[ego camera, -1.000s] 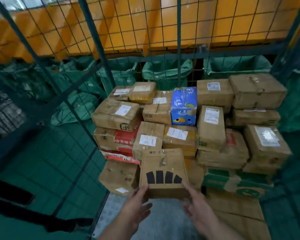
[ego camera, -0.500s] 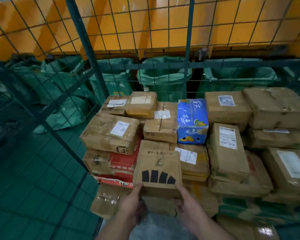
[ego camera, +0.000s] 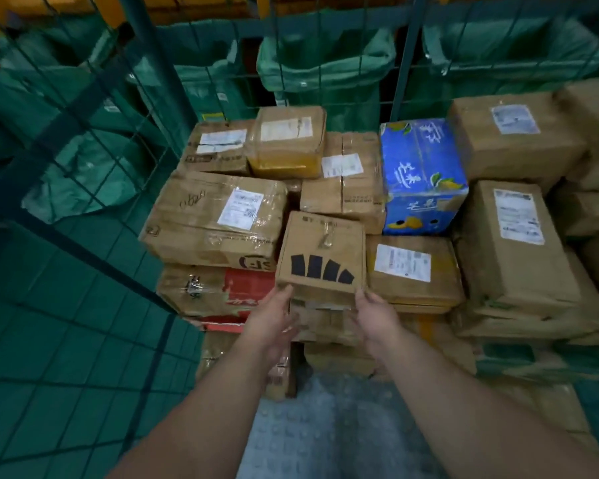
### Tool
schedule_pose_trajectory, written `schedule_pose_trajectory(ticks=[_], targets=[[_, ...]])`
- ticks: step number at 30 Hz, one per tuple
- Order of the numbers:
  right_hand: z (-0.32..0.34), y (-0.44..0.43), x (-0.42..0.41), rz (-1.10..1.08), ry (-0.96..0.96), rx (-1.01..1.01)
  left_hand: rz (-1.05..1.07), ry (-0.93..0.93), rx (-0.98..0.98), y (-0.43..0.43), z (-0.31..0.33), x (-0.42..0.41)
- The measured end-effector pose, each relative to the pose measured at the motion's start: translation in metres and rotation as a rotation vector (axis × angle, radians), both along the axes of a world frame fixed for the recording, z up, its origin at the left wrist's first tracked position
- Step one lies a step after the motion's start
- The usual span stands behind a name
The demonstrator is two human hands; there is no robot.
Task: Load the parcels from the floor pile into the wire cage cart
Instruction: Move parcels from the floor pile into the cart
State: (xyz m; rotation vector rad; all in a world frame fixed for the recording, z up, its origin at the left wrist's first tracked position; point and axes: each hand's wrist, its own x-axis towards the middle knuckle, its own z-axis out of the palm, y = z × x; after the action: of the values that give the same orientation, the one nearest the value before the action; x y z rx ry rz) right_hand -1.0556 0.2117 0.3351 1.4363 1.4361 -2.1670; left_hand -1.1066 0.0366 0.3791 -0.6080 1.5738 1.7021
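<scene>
- The box (ego camera: 320,252) is touched at its two near corners by the left hand (ego camera: 274,318) and right hand (ego camera: 377,314); the fingers are seen nearly straight, not wrapped round it.
- It is set at frame centre on the stack in the cage (ego camera: 406,63), between a taped carton (ego camera: 215,216) and a labelled parcel (ego camera: 412,267).
- It lies straight up-frame from both hands, which are equally near; no clear long axis can be made out.
</scene>
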Motion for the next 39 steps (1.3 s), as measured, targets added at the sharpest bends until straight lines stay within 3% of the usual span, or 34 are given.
schedule_pose_trajectory(ticks=[4, 9, 15, 20, 25, 31, 39], targets=[[-0.005, -0.003, -0.018, 0.114, 0.03, 0.033, -0.153, -0.006, 0.022, -0.005, 0.005, -0.009], [0.01, -0.016, 0.025, 0.217, -0.03, 0.06, -0.185, 0.002, -0.033, -0.017, 0.004, 0.017], [-0.006, -0.053, 0.139, -0.031, -0.102, -0.096, -0.364, -0.125, -0.054, -0.001, -0.026, 0.104], [0.005, -0.038, 0.259, -0.125, -0.249, -0.135, -0.618, -0.126, -0.151, 0.039, -0.028, 0.176], [0.029, 0.004, 0.385, -0.447, -0.172, -0.063, -0.894, -0.064, -0.104, 0.114, -0.019, 0.248], [0.059, 0.029, 0.559, -0.856, -0.044, -0.035, -1.236, 0.009, -0.037, 0.203, 0.016, 0.418], [0.05, 0.006, 0.83, -1.211, -0.138, 0.015, -1.597, 0.03, -0.036, 0.238, 0.013, 0.701]])
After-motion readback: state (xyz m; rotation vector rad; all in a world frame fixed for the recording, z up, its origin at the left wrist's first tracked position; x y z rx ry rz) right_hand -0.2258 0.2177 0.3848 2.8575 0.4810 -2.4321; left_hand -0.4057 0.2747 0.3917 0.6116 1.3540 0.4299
